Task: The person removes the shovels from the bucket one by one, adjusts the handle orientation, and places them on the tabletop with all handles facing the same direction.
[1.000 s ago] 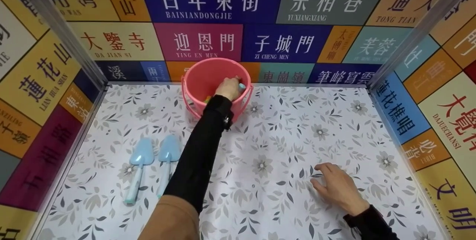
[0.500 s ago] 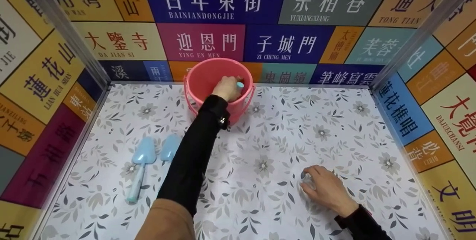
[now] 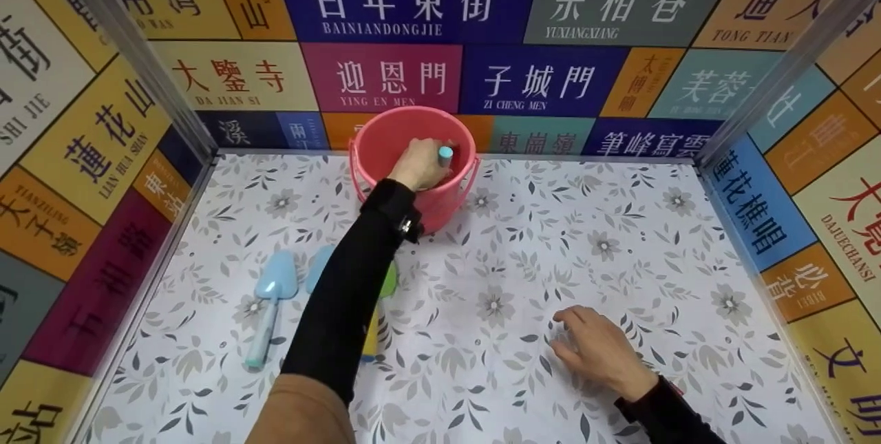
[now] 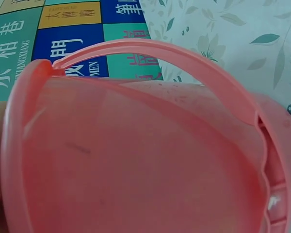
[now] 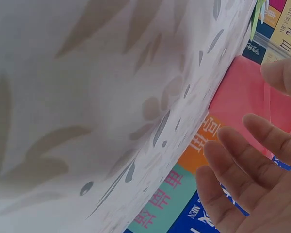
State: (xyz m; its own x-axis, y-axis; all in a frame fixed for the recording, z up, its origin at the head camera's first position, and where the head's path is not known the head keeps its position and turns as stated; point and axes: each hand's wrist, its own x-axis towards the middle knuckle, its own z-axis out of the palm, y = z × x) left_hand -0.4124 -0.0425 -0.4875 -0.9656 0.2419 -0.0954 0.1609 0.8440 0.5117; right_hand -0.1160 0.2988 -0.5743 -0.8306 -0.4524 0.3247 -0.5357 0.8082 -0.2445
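Observation:
My left hand [image 3: 421, 163] is down inside the pink bucket [image 3: 440, 213], gripping a tool with a light blue handle [image 3: 446, 153]. The handle's end pokes up on the right side of the hand; the rest of the tool and my fingertips are hidden by the hand and the bucket. In the left wrist view, the bucket's wall [image 4: 145, 165] and its carrying handle [image 4: 184, 60] fill most of the picture. My right hand [image 3: 600, 353] is held over the patterned surface at the right, fingers apart and relaxed with nothing in them.
A light blue toy trowel [image 3: 273, 306] lies on the floral surface [image 3: 495, 361] at the left. Beside it, a second blue blade [image 3: 318, 270] and a green and yellow tool [image 3: 389, 282] are partly covered by the left sleeve. Printed walls [image 3: 392, 76] enclose the back and sides.
My left hand stays in the bucket while the light blue handle end tilts more upright. The right hand drifts slightly left. More of the green and yellow tool shows beside the sleeve.

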